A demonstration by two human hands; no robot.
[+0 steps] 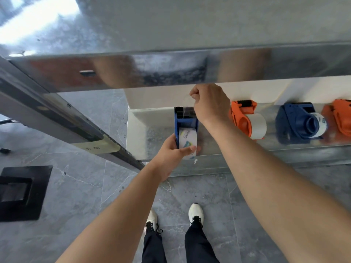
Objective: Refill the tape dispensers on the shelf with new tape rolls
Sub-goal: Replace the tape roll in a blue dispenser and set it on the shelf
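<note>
I see a shiny metal shelf [218,149] running from centre to the right edge, with a second metal shelf [171,21] above it. On the lower shelf, left to right: a blue dispenser [185,120] loaded with a tape roll [188,138], an orange dispenser [245,118], a second blue dispenser [298,122], and another orange dispenser [341,116] cut off at the right edge. Grey tiled floor [76,186] lies below.

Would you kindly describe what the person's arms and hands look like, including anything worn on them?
Both forearms are bare, with no sleeve in view. The left hand and right hand wear no gloves, and no rings, watch or bracelet can be seen. No markings show.
</note>
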